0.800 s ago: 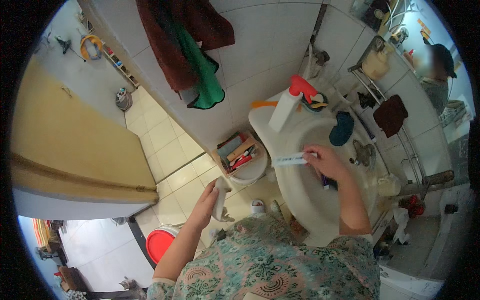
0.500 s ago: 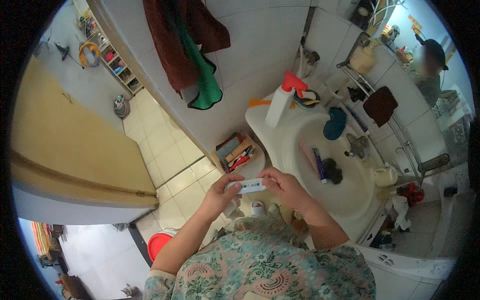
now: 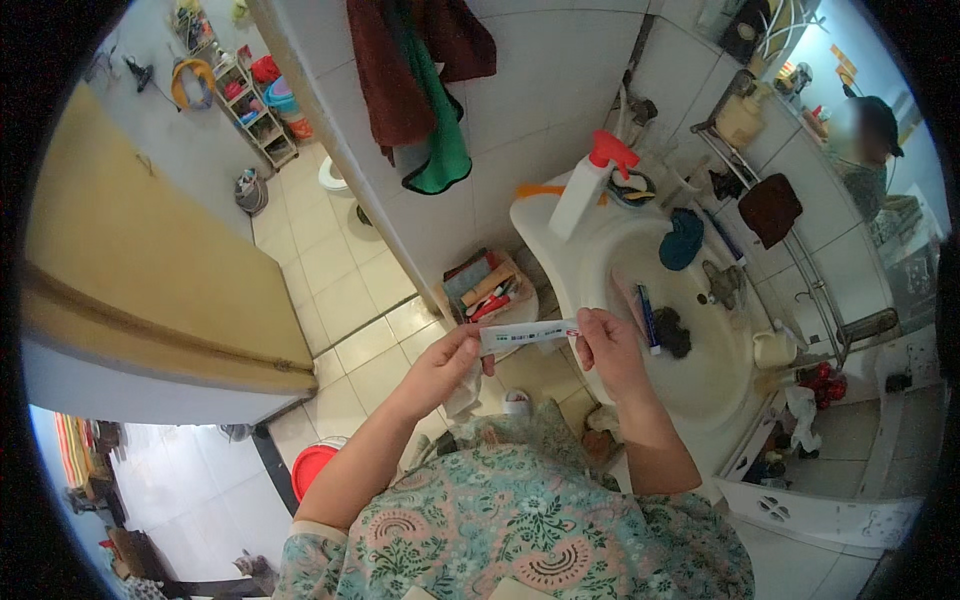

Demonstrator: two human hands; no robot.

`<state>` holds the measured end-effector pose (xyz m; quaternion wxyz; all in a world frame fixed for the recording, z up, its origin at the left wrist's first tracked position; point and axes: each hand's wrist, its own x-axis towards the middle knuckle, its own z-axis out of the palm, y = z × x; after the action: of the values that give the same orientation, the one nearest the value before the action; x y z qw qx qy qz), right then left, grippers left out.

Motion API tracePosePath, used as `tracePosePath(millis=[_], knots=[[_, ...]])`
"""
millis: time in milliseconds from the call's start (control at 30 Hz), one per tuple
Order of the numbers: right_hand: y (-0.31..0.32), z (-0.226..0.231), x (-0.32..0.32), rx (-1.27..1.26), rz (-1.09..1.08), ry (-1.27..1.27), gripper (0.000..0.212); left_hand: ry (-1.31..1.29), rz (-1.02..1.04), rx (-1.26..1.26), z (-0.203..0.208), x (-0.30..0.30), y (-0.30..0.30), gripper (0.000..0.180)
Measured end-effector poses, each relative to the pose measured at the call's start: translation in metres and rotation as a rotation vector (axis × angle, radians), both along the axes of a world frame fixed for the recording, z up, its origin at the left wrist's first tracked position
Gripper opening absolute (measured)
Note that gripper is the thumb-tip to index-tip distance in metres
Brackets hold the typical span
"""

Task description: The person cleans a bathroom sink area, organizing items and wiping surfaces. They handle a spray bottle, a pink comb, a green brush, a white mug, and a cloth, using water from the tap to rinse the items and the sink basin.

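Note:
A flat white tube point(image 3: 525, 336) with small dark print and a bit of red at its right end stretches between my hands, roughly level. My left hand point(image 3: 448, 365) pinches its left end between thumb and fingers. At the other end, my right hand point(image 3: 608, 350) closes thumb and fingers on it, hiding the tip. Below my left hand shows a pale, crumpled thing point(image 3: 463, 393); whether I hold it cannot be told. The white washbasin point(image 3: 590, 262) stands to the right, with a blue tube point(image 3: 648, 320) and a dark scrubbing clump point(image 3: 672, 335) in its bowl.
A white spray bottle point(image 3: 580, 200) with a red head stands on the basin's corner beside a teal cloth point(image 3: 682, 240). Beyond my hands sits a basket of brushes and tools point(image 3: 490, 290). A red lid point(image 3: 318, 470) lies low left, near the yellow door point(image 3: 160, 230).
My hands have moved apart, and more of the white tube now shows between them. My right hand has shifted right. The whole view has tilted slightly.

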<state>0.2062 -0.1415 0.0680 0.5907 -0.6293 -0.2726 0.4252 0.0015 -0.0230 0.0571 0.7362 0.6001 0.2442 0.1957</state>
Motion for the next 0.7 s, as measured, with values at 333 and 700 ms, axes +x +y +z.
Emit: tracePosePath(millis=[333,700], knots=[[0.01,-0.012,-0.016,-0.162,0.022,-0.613,0.05,0.195,-0.049,0.105,-0.009,-0.014,0.006,0.025],[-0.003,-0.006,-0.015,-0.227,0.089,-0.635,0.046,0.336,-0.178,0.072,0.016,-0.006,0.008,0.022]])
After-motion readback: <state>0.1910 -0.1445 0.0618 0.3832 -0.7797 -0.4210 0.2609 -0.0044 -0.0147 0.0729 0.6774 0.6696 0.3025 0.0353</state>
